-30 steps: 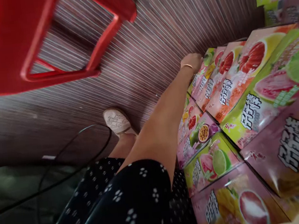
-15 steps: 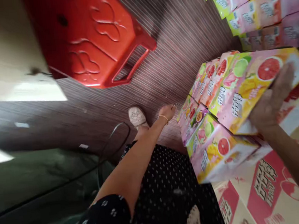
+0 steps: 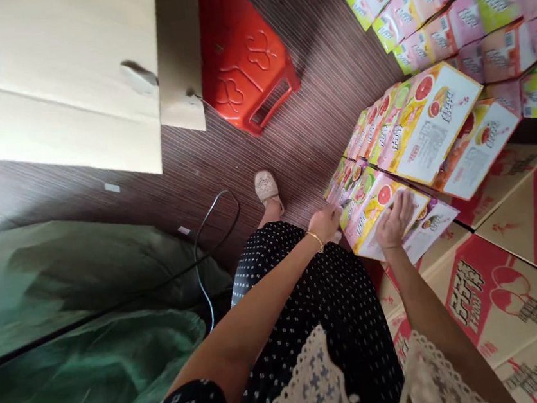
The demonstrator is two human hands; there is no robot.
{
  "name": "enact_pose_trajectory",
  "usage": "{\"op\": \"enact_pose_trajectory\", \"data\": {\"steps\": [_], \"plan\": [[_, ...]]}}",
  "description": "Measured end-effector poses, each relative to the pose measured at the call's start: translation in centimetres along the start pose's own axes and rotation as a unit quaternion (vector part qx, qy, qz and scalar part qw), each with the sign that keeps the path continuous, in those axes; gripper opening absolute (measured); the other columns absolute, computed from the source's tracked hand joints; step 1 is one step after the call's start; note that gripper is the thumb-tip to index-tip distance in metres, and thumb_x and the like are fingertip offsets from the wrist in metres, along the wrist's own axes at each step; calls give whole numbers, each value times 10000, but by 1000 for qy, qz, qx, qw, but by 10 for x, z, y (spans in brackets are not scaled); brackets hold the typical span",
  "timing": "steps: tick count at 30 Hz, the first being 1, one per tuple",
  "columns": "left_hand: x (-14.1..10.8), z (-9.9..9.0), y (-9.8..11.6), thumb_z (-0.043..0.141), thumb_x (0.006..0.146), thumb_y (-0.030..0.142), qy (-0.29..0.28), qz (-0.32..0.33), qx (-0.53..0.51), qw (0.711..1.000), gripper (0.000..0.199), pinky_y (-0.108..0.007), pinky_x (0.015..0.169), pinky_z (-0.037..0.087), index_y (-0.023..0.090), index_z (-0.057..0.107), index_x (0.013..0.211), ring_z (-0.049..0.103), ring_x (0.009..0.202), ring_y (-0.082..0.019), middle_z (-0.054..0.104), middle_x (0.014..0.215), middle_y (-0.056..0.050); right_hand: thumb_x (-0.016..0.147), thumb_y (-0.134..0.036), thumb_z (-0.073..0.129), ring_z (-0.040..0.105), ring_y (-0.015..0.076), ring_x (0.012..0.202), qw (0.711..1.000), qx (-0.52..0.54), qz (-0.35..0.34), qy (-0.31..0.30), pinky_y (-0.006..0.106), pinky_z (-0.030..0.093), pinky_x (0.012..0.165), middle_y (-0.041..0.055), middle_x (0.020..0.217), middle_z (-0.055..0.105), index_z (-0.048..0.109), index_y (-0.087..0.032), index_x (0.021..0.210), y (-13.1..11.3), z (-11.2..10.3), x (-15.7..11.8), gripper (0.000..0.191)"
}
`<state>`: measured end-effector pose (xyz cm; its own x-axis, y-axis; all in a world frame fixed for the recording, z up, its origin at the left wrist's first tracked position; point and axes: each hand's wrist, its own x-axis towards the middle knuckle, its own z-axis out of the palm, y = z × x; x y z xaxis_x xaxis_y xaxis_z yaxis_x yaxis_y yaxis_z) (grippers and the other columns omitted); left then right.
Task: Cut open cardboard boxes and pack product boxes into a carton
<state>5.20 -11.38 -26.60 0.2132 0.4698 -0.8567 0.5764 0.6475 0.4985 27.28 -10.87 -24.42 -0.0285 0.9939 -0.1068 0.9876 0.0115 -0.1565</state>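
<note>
Two rows of colourful fruit-print boxes stand side by side at my right: the near row (image 3: 361,222) and the far row (image 3: 390,139). My right hand (image 3: 395,219) lies against the white face of a box in the near row, fingers stretched out over it. At the left edge of that same row is my left hand (image 3: 325,225), its fingers drawn together. Something small and dark shows at its fingertips, too small to name. Whether the left hand touches the boxes, I cannot tell.
Brown and red printed cartons (image 3: 482,293) lie under and beside the rows. More fruit-print boxes (image 3: 465,17) are stacked at the upper right. A red plastic stool (image 3: 252,61), open cardboard (image 3: 51,77), a cable (image 3: 201,254) and green sheeting (image 3: 97,363) lie to the left.
My right hand has come down from the far row's end box to the near row. My left hand has shifted closer to the near row. The view has swung, showing more of the cartons.
</note>
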Motion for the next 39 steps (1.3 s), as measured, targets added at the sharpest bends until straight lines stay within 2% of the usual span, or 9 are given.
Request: {"op": "enact_pose_trajectory", "data": {"steps": [4, 9, 15, 23, 26, 29, 33, 36, 39], "plan": [[12, 22, 26, 354, 1135, 426, 54, 99, 36, 993, 452, -308, 783, 455, 186, 731, 1065, 719, 922, -227, 784, 1000, -106, 1063, -379, 202, 361, 351, 1601, 1000, -6, -2, -9, 670, 335, 1263, 289, 1623, 464, 461, -62, 1610, 12, 24, 1, 683], [66, 11, 53, 340, 1128, 389, 132, 180, 88, 971, 487, -319, 820, 455, 152, 765, 1111, 709, 993, -235, 782, 1044, -126, 1060, -344, 193, 321, 337, 1624, 999, -18, -28, 6, 668, 293, 1283, 252, 1674, 417, 410, -94, 1657, 11, 22, 9, 683], [99, -10, 64, 401, 1108, 407, 77, 297, 127, 943, 475, -314, 847, 441, 140, 770, 974, 695, 977, -220, 754, 926, -105, 1054, -345, 183, 225, 321, 1667, 999, -33, -35, -2, 666, 225, 1317, 210, 1712, 376, 407, -111, 1660, 18, 28, 12, 686], [-6, 55, -16, 349, 1115, 425, -86, 165, 129, 974, 419, -347, 768, 450, 221, 703, 1019, 696, 915, -230, 768, 979, -67, 1070, -463, 134, 241, 305, 1662, 998, 0, -51, 43, 644, 261, 1311, 224, 1688, 409, 428, -82, 1630, 24, 29, 10, 738], [-36, 49, -50, 376, 1112, 430, -81, 125, 112, 982, 382, -352, 752, 461, 232, 677, 984, 700, 906, -232, 766, 958, -68, 1073, -468, 154, 286, 321, 1639, 997, 15, -57, 42, 657, 285, 1294, 252, 1675, 412, 414, -61, 1629, 27, 30, 10, 737], [-9, 17, -43, 243, 1137, 416, 7, 123, 45, 991, 499, -326, 718, 490, 205, 674, 1001, 687, 797, -190, 740, 915, -82, 1074, -450, 170, 287, 345, 1635, 996, 11, -71, 49, 677, 265, 1290, 275, 1668, 399, 391, -51, 1637, 30, 32, 10, 724], [82, -8, 9, 326, 1111, 329, 104, 180, 42, 977, 448, -355, 907, 507, 148, 732, 1060, 698, 1022, -231, 748, 1050, -115, 1075, -433, 160, 256, 355, 1649, 995, -17, -86, 45, 691, 278, 1276, 270, 1675, 373, 345, -68, 1662, 31, 30, 12, 716], [111, 16, 22, 344, 1106, 341, 64, 199, 63, 976, 450, -372, 950, 501, 145, 748, 1123, 689, 1097, -261, 751, 1086, -119, 1079, -441, 137, 238, 340, 1658, 994, -37, -94, 51, 679, 268, 1292, 266, 1681, 373, 353, -58, 1654, 27, 28, 12, 725], [75, 50, -16, 267, 1126, 397, -23, 159, 95, 982, 533, -378, 862, 513, 155, 742, 1112, 700, 973, -262, 757, 1004, -119, 1090, -446, 120, 262, 321, 1647, 993, -48, -86, 57, 644, 274, 1308, 277, 1671, 397, 390, -31, 1626, 23, 27, 12, 730]]}}
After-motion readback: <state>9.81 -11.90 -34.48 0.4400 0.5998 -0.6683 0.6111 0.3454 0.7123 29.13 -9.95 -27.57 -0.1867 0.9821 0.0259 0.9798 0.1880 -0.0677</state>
